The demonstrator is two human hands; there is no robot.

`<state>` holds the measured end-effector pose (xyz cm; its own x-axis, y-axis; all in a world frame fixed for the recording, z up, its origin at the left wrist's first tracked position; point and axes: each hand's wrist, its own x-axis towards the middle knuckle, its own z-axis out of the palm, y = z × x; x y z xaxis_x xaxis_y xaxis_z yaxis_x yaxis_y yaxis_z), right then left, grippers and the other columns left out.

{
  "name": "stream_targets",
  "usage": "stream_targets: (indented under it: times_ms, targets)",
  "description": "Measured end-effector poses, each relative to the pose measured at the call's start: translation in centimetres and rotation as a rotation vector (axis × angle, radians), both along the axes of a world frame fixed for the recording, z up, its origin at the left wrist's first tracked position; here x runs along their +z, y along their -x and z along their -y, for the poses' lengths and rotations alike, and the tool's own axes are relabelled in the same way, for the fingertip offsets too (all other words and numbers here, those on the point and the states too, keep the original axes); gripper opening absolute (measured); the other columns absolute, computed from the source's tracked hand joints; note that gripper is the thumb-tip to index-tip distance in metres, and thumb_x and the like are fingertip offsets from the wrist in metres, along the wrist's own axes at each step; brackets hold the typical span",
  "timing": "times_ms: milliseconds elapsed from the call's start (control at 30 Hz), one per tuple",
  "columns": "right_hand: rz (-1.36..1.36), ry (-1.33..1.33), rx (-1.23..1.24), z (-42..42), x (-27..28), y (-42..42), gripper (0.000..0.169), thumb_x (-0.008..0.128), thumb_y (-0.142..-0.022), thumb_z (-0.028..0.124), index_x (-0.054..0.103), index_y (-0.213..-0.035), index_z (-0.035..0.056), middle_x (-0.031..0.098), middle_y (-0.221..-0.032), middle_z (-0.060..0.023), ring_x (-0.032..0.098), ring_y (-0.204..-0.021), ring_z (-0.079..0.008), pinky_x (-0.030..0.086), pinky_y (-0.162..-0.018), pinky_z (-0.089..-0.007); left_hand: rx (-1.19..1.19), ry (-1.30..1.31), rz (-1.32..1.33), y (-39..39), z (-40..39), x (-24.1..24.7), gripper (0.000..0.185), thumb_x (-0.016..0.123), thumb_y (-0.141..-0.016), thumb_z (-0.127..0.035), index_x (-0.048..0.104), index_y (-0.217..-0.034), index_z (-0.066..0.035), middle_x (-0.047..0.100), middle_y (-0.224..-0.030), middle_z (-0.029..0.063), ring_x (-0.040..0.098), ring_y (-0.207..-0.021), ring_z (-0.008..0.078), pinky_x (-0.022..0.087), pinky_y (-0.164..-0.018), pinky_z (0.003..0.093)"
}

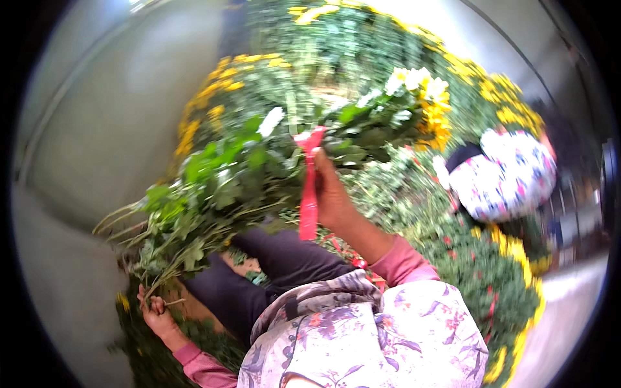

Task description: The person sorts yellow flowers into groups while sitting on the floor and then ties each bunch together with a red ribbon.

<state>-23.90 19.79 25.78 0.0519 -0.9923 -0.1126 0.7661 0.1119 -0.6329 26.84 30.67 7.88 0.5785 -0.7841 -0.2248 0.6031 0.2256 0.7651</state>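
A long bunch of yellow chrysanthemums (228,179) lies slantwise across the view, with flower heads (433,111) at the upper right and cut stem ends at the lower left. My right hand (332,196) grips it around the middle. There a red plastic ribbon (309,194) wraps the stems, and its flat tail hangs beside my fingers. My left hand (157,315) is at the lower left, fingers curled on a few thin stems below the bunch's cut ends. Part of my right hand's grip is hidden behind leaves.
Standing yellow flower bunches (194,121) curve around the left and back. More bunches (465,271) lie at the right with red ribbon pieces. Another person in a floral garment (504,179) bends close by at right. A pale wall or sheet (106,121) rises at left.
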Motion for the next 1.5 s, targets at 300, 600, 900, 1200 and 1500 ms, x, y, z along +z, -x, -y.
stream_targets:
  times_ms: [300,600,900,1200,1500]
  targets:
    - [-0.309,0.243,-0.76,-8.7,5.2,10.2,0.045,0.069,-0.091,0.036,0.059,-0.129,0.0123,0.062,-0.108,0.0043,0.055,-0.09,-0.0073,0.046,-0.079,-0.0249,-0.513,0.163,1.087,11.4,12.7,5.7,0.018,0.058,-0.1,-0.013,0.061,-0.116,-0.004,0.053,-0.086,-0.0045,0.04,-0.063,0.0033,0.032,-0.053,0.0229]
    - [-0.386,0.27,-1.007,-16.0,7.1,14.9,0.048,0.068,-0.092,0.04,0.063,-0.13,0.0092,0.062,-0.112,0.0044,0.051,-0.092,-0.0054,0.044,-0.081,-0.0245,-0.644,0.228,0.692,21.4,13.1,15.5,0.03,0.052,-0.102,-0.014,0.061,-0.128,-0.004,0.039,-0.068,-0.0052,0.028,-0.055,0.0039,0.024,-0.047,0.0224]
    - [-0.511,0.216,-0.952,-20.5,6.4,14.9,0.051,0.049,-0.104,0.037,0.048,-0.145,0.0066,0.06,-0.116,0.0039,0.05,-0.088,-0.0037,0.041,-0.08,-0.0194,-0.672,0.419,0.242,25.8,26.2,9.6,0.035,0.051,-0.103,-0.016,0.053,-0.134,-0.002,0.033,-0.068,-0.0035,0.026,-0.057,0.0078,0.028,-0.051,0.0241]
    - [-0.62,0.207,-1.049,-28.0,7.8,15.0,0.053,0.058,-0.099,0.036,0.05,-0.143,0.008,0.063,-0.121,0.0027,0.055,-0.09,-0.0064,0.047,-0.08,-0.0263,-0.5,0.283,0.726,31.6,42.5,6.1,0.021,0.064,-0.094,-0.015,0.063,-0.114,-0.007,0.066,-0.083,0.0055,0.054,-0.06,0.0092,0.042,-0.045,0.0257]
    - [-1.341,0.1,-1.505,-51.8,13.4,24.2,0.06,0.053,-0.099,0.047,0.044,-0.147,0.0111,0.053,-0.143,-0.0071,0.05,-0.129,-0.0193,0.04,-0.109,-0.0359,-0.961,0.422,1.297,44.3,39.7,13.3,0.021,0.068,-0.089,-0.024,0.072,-0.102,-0.007,0.063,-0.073,-0.0006,0.048,-0.05,0.0058,0.036,-0.044,0.0234]
